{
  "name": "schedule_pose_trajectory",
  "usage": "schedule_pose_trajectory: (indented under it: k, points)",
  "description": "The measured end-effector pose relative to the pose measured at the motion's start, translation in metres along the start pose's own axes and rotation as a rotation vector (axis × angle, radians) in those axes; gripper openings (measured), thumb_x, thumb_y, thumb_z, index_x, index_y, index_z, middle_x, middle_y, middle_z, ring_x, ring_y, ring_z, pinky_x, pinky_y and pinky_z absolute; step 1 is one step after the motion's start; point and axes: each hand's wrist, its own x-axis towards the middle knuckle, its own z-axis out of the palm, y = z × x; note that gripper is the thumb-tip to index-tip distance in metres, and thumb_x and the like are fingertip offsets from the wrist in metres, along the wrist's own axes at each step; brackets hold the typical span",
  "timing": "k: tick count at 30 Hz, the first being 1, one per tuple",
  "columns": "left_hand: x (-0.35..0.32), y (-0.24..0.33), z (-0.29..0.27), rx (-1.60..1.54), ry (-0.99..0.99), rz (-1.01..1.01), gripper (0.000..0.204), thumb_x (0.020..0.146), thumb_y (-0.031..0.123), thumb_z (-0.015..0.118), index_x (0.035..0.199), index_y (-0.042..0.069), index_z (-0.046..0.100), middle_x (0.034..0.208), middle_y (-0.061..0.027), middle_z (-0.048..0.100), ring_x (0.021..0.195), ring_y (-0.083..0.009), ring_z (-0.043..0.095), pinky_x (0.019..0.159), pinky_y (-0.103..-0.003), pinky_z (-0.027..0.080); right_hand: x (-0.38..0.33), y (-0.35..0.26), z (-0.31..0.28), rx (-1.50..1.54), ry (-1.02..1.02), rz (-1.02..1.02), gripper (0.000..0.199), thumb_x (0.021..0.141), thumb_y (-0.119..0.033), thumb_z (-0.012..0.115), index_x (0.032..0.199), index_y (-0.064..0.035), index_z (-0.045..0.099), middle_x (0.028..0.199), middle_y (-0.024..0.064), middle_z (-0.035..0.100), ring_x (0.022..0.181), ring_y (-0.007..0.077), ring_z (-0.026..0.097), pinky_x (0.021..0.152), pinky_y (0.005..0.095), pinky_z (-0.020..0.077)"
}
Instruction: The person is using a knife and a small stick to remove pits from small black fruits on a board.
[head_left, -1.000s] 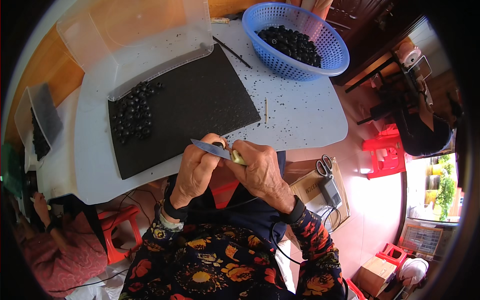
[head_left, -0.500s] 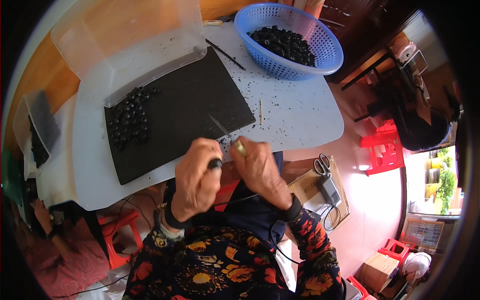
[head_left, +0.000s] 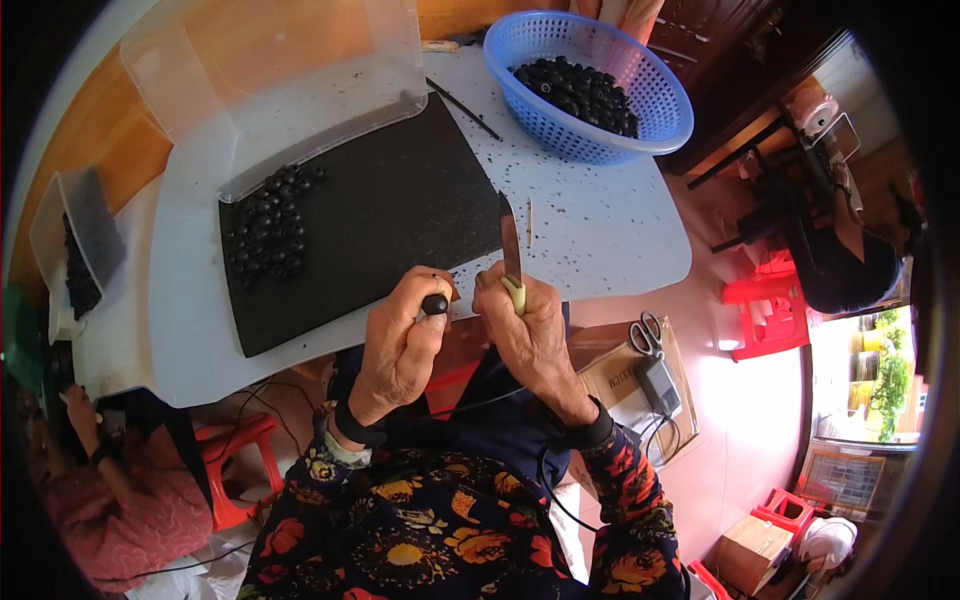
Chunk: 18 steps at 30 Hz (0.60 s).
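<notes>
Pale grey table [head_left: 610,235]: blue perforated plastic basket [head_left: 570,134] holds small round black pieces [head_left: 580,92]; left hand [head_left: 395,350] pinches glossy black piece [head_left: 434,304], right hand [head_left: 535,340] grips green-handled knife [head_left: 511,245].

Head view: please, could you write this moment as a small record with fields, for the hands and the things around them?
Left hand: holds a small black piece, rounded end showing
Right hand: grips a knife by its pale green handle, blade pointing away from the person
Mat: black, on the pale table; many black pieces at its left
Basket: blue, perforated, at the table's far right; black pieces inside
Stick: thin, pale, right of the blade
</notes>
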Motion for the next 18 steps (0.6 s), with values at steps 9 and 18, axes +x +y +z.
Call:
schedule_pose_trajectory:
  k: [9,18]
  points:
    - [0.001,-0.015,0.001,0.280,0.076,-0.031,0.021,0.094,0.013,0.055,0.106,-0.004,0.052,0.082,-0.0138,0.055,0.071,-0.0250,0.058,0.065,-0.035,0.047,0.026,-0.021,0.014,-0.327,-0.043,-0.154,0.020,0.082,-0.012,0.065,0.098,-0.0038,0.056,0.072,0.0129,0.064,0.067,0.0269,0.066,0.062,0.0347,0.0522]
    - [-0.003,-0.013,-0.023,0.001,0.217,-0.152,0.023,0.099,0.018,0.048,0.111,-0.002,0.050,0.071,-0.0044,0.050,0.067,-0.0106,0.050,0.063,-0.026,0.042,0.137,-0.054,-0.047,-0.585,0.558,-0.332,0.030,0.085,-0.013,0.070,0.107,-0.0020,0.054,0.072,0.0056,0.056,0.065,0.0145,0.052,0.061,0.0284,0.0465]
